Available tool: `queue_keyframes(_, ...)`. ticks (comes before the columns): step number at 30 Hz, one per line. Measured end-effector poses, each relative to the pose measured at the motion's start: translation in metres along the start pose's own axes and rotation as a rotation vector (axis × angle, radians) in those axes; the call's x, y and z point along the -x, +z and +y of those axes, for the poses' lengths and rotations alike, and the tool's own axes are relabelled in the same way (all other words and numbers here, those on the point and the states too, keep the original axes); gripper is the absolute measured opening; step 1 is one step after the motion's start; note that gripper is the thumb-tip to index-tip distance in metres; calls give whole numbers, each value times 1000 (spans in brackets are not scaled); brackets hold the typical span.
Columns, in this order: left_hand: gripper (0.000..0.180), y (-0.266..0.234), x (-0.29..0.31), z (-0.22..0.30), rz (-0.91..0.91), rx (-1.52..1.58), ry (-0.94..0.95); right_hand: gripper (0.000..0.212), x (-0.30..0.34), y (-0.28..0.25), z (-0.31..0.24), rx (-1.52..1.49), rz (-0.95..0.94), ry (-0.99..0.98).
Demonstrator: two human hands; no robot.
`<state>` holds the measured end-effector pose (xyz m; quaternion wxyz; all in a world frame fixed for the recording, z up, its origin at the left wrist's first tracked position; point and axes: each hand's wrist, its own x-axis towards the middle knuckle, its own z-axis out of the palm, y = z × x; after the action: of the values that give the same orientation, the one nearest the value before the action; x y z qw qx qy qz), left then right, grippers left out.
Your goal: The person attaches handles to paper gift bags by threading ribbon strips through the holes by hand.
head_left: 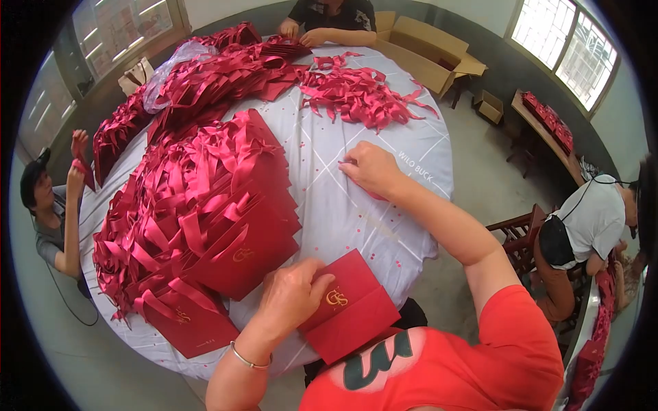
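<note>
A flat red paper bag (356, 316) with a gold emblem lies at the table's near edge, against my body. My left hand (291, 294) is at its upper left edge, fingers curled and thumb over the bag. Further out over the tablecloth is my right hand (370, 168), its fingers bent together; what they hold, if anything, is hidden. A bit of pink shows under that wrist. Left of my hands stands a large heap of red bags (264, 226) with satin ribbon handles (199, 226). Loose red ribbons (356, 92) are piled beyond my right hand.
A grey-white patterned cloth (322, 192) covers the round table, dotted with small red bits. More bags (226, 82) are heaped at the far left. One person (336, 20) works across the table, another (51, 212) at the left. Open cardboard boxes (425, 55) stand behind; a person (582, 226) bends at the right.
</note>
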<state>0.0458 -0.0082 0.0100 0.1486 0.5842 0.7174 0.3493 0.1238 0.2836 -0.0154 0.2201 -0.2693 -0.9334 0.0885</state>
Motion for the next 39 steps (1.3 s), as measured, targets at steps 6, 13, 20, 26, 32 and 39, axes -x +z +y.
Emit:
queue_keyframes(6, 18, 2, 2, -12, 10, 77, -32, 11, 17, -19, -22, -575, -106, 39)
queue_keyframes(13, 14, -6, -9, -10, -276, 619, -389, 8, 90, -64, -60, -831, -342, 88)
queue_keyframes(20, 16, -6, -10, -9, -441, 916, -422, 19, 117, -58, -65, -667, -32, -249)
queue_keyframes(26, 17, -5, -14, -14, -554, 1064, -441, 27, 128, -55, -74, -438, 172, -528)
queue_keyframes(32, 19, -10, -14, -15, -571, 1194, -499, 27, 133, -61, -76, -524, 96, -504)
queue_keyframes(39, 25, -10, -14, -17, -551, 1222, -597, 21, 136, -66, -74, -733, -54, -331)
